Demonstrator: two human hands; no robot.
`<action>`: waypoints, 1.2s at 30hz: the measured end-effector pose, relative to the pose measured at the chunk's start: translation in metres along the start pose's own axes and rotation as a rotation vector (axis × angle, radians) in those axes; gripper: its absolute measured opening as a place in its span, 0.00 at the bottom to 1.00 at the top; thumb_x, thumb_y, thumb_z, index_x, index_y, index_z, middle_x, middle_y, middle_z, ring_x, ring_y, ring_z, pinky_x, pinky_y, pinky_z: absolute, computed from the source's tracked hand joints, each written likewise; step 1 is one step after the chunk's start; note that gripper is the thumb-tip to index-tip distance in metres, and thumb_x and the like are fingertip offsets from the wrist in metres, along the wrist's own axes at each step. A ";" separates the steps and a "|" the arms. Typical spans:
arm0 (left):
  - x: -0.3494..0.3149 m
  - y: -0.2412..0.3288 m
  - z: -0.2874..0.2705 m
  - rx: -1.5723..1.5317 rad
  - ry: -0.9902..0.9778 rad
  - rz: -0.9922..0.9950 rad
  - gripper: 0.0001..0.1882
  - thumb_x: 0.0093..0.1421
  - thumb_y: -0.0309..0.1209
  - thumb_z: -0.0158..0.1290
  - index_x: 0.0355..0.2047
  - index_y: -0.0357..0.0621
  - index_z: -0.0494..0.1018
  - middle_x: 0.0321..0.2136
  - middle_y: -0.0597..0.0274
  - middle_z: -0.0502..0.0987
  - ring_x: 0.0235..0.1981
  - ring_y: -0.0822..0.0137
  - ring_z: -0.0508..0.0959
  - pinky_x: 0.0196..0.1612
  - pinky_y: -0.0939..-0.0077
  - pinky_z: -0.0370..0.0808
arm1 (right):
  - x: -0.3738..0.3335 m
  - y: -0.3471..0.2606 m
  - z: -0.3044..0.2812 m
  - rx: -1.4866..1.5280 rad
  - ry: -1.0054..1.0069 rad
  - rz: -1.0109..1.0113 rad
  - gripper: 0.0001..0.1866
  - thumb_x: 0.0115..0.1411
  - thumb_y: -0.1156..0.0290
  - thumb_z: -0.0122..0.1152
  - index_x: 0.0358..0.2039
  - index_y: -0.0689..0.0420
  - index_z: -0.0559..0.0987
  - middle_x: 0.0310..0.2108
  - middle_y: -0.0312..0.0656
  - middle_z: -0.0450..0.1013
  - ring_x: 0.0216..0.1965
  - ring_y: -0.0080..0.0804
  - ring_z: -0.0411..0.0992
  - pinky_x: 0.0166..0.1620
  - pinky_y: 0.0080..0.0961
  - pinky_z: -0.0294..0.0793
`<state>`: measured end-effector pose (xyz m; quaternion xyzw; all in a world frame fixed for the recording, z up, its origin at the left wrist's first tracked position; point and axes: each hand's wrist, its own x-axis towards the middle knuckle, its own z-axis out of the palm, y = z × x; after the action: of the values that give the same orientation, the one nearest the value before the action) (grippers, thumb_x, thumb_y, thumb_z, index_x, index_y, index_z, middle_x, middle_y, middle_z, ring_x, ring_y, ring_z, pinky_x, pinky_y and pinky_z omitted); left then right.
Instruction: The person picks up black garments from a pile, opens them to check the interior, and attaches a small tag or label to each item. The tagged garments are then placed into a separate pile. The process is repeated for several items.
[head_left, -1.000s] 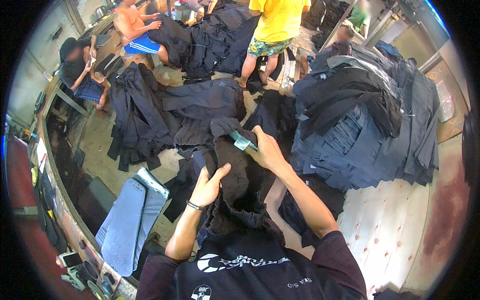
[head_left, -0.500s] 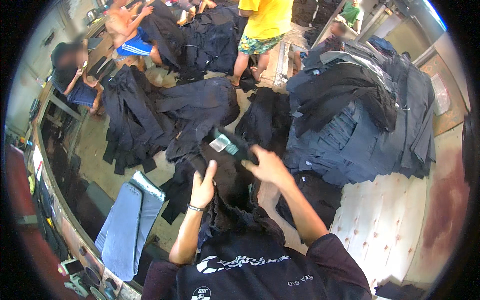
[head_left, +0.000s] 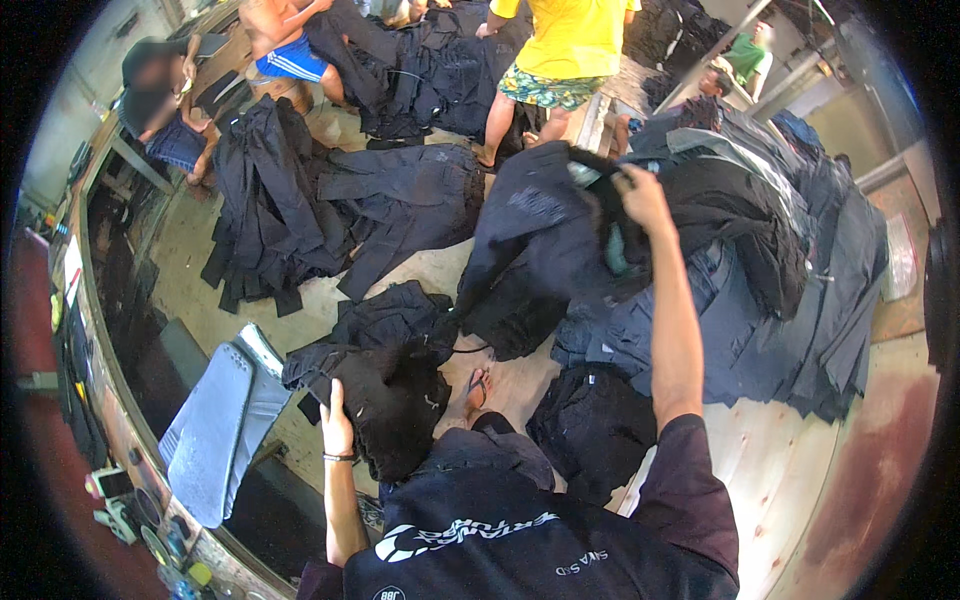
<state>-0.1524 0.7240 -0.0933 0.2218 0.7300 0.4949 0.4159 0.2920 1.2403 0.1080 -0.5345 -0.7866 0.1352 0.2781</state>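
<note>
My right hand [head_left: 643,197] is raised ahead of me, closed on the upper edge of a pair of black trousers [head_left: 530,230] that hangs down, partly blurred by motion. A pale green patch shows inside it. Lower down and to the left, my left hand [head_left: 338,430] grips the side of a bunched black garment [head_left: 400,405] at my lap. Its thumb is visible; the other fingers are hidden behind the cloth. Another folded black garment [head_left: 592,425] lies on the floor to the right of my knees.
A large heap of dark grey garments [head_left: 710,325] rises at the right. Black trousers [head_left: 420,195] lie spread on the floor ahead. A grey padded board [head_left: 225,430] leans at the left beside a cluttered wooden ledge [head_left: 115,420]. Several people work at the back, one in a yellow shirt [head_left: 575,40].
My right hand has swung up and forward to the right, carrying the black trousers away from my lap. My left hand has moved down and left, now on a bunched black garment.
</note>
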 end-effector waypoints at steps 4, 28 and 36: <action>-0.023 -0.029 -0.002 0.223 0.016 0.025 0.25 0.76 0.38 0.45 0.70 0.45 0.66 0.67 0.44 0.68 0.67 0.51 0.69 0.71 0.63 0.63 | 0.061 -0.014 -0.082 -0.179 0.048 0.014 0.18 0.68 0.64 0.64 0.54 0.58 0.82 0.47 0.55 0.82 0.51 0.45 0.81 0.54 0.36 0.76; -0.077 -0.077 0.033 -0.059 -0.299 -1.237 0.28 0.70 0.40 0.60 0.64 0.34 0.71 0.56 0.56 0.80 0.54 0.62 0.77 0.59 0.68 0.73 | -0.458 0.181 0.702 0.121 -1.175 0.366 0.29 0.61 0.56 0.67 0.59 0.56 0.78 0.51 0.62 0.79 0.55 0.61 0.77 0.58 0.49 0.76; -0.022 -0.172 0.036 -0.166 -0.042 -1.328 0.28 0.69 0.40 0.61 0.64 0.38 0.71 0.55 0.55 0.79 0.52 0.58 0.78 0.54 0.66 0.76 | -0.433 0.138 0.872 0.041 -1.131 0.583 0.42 0.54 0.58 0.78 0.66 0.59 0.71 0.64 0.60 0.69 0.65 0.64 0.66 0.67 0.52 0.68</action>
<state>-0.0950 0.6565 -0.2471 -0.2978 0.6626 0.1839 0.6622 0.0088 0.9712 -0.7942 -0.5672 -0.6313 0.4818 -0.2183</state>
